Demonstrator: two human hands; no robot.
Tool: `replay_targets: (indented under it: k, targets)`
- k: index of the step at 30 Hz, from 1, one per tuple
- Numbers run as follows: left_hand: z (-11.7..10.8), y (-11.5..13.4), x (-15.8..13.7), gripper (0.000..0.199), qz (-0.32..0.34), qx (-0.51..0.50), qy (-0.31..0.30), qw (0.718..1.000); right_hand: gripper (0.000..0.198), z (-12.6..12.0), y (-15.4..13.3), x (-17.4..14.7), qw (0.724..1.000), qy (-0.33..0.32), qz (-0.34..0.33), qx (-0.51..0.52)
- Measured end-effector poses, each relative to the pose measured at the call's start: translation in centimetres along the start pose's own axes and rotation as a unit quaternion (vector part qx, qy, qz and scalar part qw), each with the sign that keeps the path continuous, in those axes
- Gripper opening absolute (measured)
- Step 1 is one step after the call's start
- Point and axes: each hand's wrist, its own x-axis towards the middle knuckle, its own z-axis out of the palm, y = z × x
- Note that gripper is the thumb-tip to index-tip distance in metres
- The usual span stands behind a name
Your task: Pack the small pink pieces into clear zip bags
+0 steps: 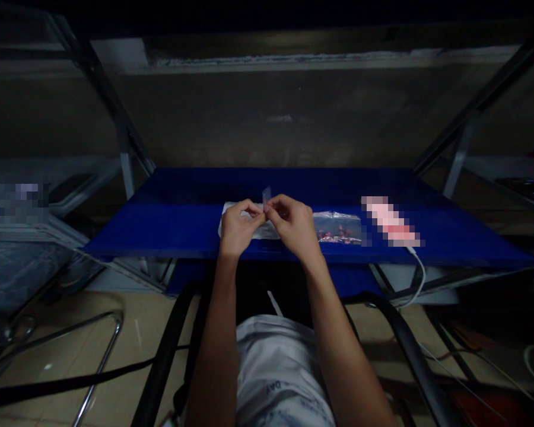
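My left hand [241, 224] and my right hand [293, 220] meet at their fingertips above the blue table [187, 207]. Both are closed in a pinch on a small piece of clear plastic [266, 194] that sticks up between them; its exact kind is hard to make out. Beneath the hands lies a white, flat, packet-like thing [226, 209], partly covered by them. A clear plastic bag [333, 218] with several small reddish pieces rests beside my right wrist, its left end hidden behind the hand.
Right of the bag lies a blurred-out pink, flat object [389, 219] with a white cable [422, 276] hanging over the table's front edge. Metal frame bars [127, 148] rise at both sides. Black chair arms [164, 350] flank my body.
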Motion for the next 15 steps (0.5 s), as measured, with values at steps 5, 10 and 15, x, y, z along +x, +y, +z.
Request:
replay_targets:
  k: [5, 10, 15]
  targets:
    - [-1.2, 0.2, -0.2, 0.030, -0.075, -0.074, -0.100, 0.989, 0.013, -0.6, -0.3, -0.1, 0.997, -0.063, -0.005, 0.046]
    - [-2.8, 0.4, -0.5, 0.041, -0.110, -0.132, -0.149, 0.974, 0.015, -0.8, -0.7, -0.3, 0.993, -0.102, -0.032, 0.044]
    - [-3.5, 0.6, -0.5, 0.041, -0.117, -0.139, -0.143, 0.973, 0.016, -0.3, -1.1, -0.3, 0.993, -0.104, -0.049, 0.028]
